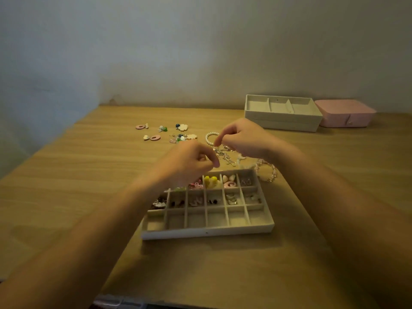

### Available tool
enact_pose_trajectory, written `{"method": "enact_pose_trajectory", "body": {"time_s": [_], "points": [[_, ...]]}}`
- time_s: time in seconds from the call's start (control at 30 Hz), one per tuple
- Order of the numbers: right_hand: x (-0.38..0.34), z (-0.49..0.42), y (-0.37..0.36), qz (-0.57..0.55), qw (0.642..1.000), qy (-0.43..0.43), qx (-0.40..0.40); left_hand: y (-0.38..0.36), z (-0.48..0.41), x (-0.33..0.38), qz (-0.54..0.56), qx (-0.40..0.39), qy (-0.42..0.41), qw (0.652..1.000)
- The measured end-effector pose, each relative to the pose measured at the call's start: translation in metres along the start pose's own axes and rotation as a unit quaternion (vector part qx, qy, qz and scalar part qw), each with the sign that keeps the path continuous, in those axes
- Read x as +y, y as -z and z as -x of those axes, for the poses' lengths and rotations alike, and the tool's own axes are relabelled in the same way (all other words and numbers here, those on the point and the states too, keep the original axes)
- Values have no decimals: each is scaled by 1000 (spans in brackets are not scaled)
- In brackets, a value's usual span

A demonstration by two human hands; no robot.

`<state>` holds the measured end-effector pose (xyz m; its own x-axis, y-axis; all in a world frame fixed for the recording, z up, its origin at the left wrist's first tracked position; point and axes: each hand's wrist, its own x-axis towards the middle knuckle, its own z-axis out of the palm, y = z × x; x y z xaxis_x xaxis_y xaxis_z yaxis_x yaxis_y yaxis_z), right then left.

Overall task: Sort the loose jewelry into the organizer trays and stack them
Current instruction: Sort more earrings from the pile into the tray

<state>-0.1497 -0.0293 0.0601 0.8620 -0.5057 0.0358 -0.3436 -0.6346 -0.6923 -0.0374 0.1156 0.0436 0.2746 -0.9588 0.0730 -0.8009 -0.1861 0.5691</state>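
Note:
A beige grid tray (207, 231) lies on the wooden table in front of me, with earrings in its far and middle rows. My left hand (189, 162) hovers over the tray's far left corner, fingers curled, thumb and forefinger pinched together. My right hand (243, 137) hangs above a silver chain tangle (225, 156) and pinches one end of it. A pearl bracelet (210, 139) lies just left of that hand. A pink bead bracelet (267, 172) rests beside the tray's far right corner. Loose earrings (169, 133) are scattered farther back.
A deeper beige tray (282, 120) with three compartments stands at the back right against the wall, a pink box (345, 115) touching its right side. The table's left edge runs diagonally toward the wall corner.

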Motion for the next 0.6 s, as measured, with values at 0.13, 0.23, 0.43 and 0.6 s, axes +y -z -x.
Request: {"method": "enact_pose_trajectory", "body": {"time_s": [0.13,0.23,0.43,0.6], "points": [[-1,-37,-10,-7,999,-32,-2,31,-22,-42,-10,91,78,993],[-1,-63,-16,1,999,-49,-7,45,-42,-82,-21,119,152,981],[-1,-106,-30,33,998,-52,-23,45,-71,-134,-15,146,228,963],[-4,-133,-46,64,996,-30,-48,29,-87,-143,-30,113,193,974]]}}
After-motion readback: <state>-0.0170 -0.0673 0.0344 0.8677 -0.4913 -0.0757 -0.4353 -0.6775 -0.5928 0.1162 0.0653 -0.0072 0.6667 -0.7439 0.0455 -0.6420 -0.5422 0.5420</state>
